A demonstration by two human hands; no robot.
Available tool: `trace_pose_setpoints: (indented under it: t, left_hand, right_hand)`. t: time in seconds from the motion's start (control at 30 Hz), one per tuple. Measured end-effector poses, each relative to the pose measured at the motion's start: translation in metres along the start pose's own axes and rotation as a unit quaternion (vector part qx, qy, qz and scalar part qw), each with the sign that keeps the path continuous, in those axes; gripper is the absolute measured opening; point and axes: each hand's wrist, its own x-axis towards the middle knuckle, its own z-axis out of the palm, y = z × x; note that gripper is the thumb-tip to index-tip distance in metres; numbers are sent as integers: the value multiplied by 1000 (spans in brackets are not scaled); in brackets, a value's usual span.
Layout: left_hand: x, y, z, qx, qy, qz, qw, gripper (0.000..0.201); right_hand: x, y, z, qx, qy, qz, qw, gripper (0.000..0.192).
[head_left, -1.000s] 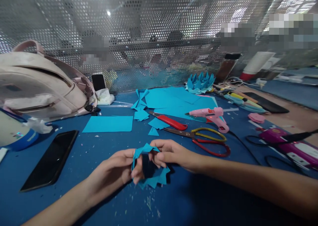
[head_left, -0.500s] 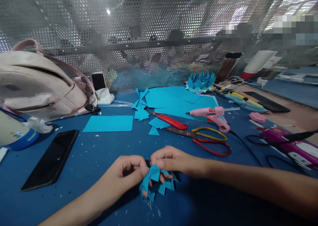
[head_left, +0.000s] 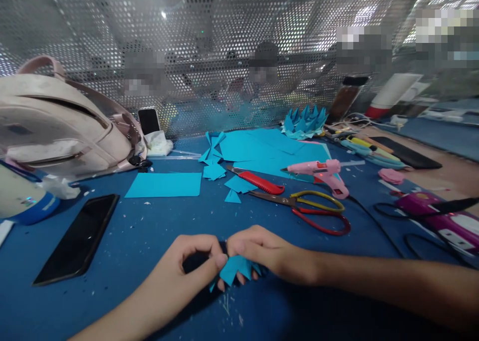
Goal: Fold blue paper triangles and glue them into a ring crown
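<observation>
Between my two hands is a blue folded paper piece [head_left: 237,269] with a zigzag, pointed edge, held low over the table. My left hand [head_left: 198,261] pinches its left end between thumb and fingers. Over its top lies the thumb of my right hand [head_left: 265,251], whose fingertips show beneath the points, so that hand is closed on it too. Part of the paper is hidden by the fingers. Beyond the hands lie scissors [head_left: 294,201] with one yellow and one red handle, a red utility knife [head_left: 262,182] and small blue paper cuttings [head_left: 232,196].
A pink glue gun [head_left: 318,169] rests right of the blue sheets [head_left: 258,151], its cord trailing right. Farther back sits a spiky blue paper form [head_left: 304,124]. A phone [head_left: 78,238] and backpack [head_left: 56,126] are left; a purple power strip [head_left: 441,221] is right. Perforated metal [head_left: 209,81] closes the back.
The paper piece has been turned and gathered between my hands, so less of its ring shape shows. My right fingers now reach under it. The view has shifted slightly.
</observation>
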Motion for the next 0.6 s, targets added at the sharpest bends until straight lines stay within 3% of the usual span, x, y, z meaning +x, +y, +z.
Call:
trace_pose_setpoints:
  t: [0.2,0.33,0.5,0.6]
  left_hand:
    - [0,1,-5,-76,36,6,996,44]
    - [4,-10,-4,-141,40,-33,989,45]
    - [10,-19,-4,-249,44,-75,965,43]
    - [13,-17,-6,-341,21,-89,936,38]
  right_hand:
    - [2,1,-7,17,20,4,1000,47]
    - [4,3,-11,35,30,25,999,47]
    - [6,6,-9,183,58,40,981,42]
    - [7,9,-10,269,38,37,962,40]
